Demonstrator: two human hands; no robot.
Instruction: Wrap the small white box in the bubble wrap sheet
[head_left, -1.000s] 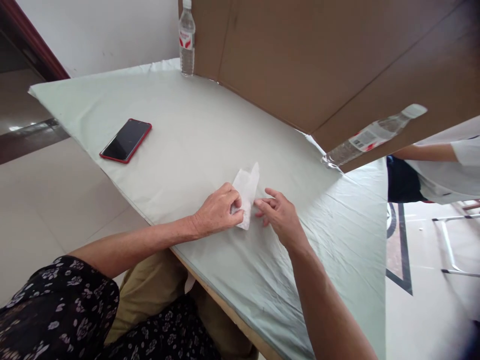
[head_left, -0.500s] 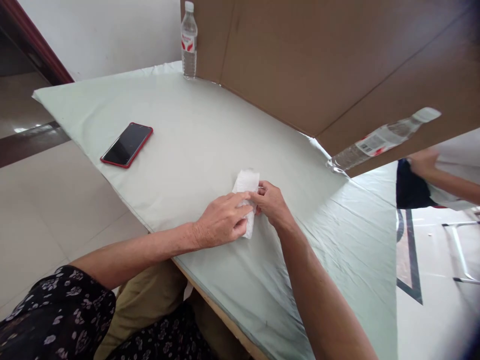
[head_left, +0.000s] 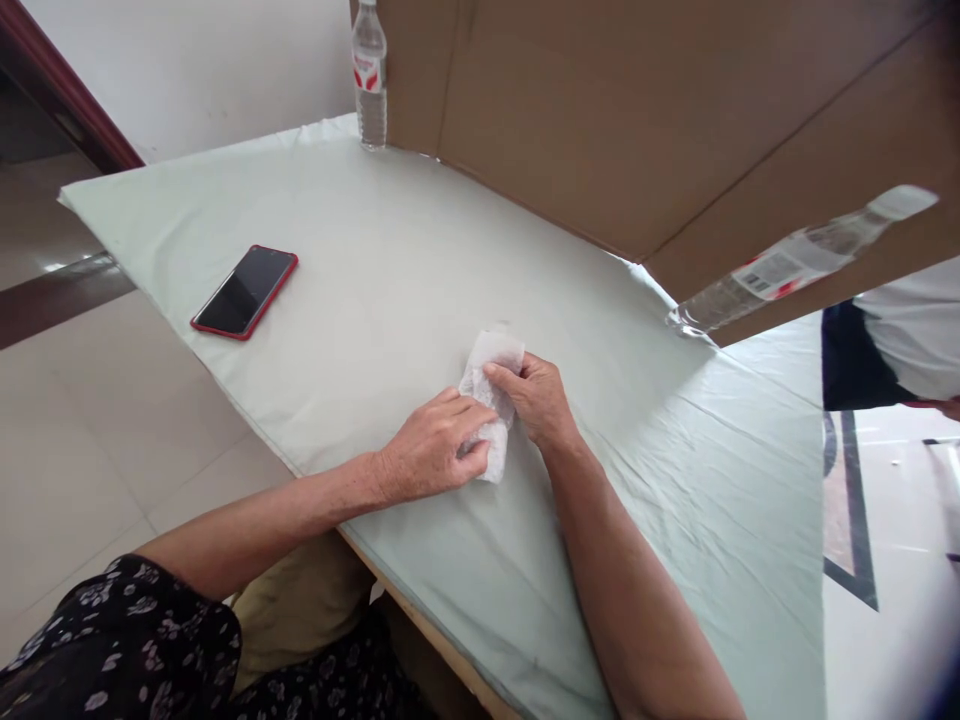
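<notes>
A small strip of whitish, see-through packing wrap, which looks like bubble wrap [head_left: 496,350], is between my hands over the cloth-covered table. My left hand [head_left: 431,445] grips its lower left part, fingers curled and the thumb near the bottom end. From the right, my right hand [head_left: 541,398] holds the upper part, its thumb on top and the other fingers hidden underneath. Whether anything is wrapped inside I cannot tell.
A phone in a red case [head_left: 245,291] lies at the left of the pale green cloth [head_left: 375,260]. A brown cardboard panel [head_left: 570,120] stands behind, with one water bottle [head_left: 369,80] at its left end and another [head_left: 795,262] at its right. A person's clothing [head_left: 911,330] shows far right.
My right thumb has moved onto the top of the wrap, and more of the wrap shows between my hands. The view has shifted slightly. The other person's arm has mostly left the view.
</notes>
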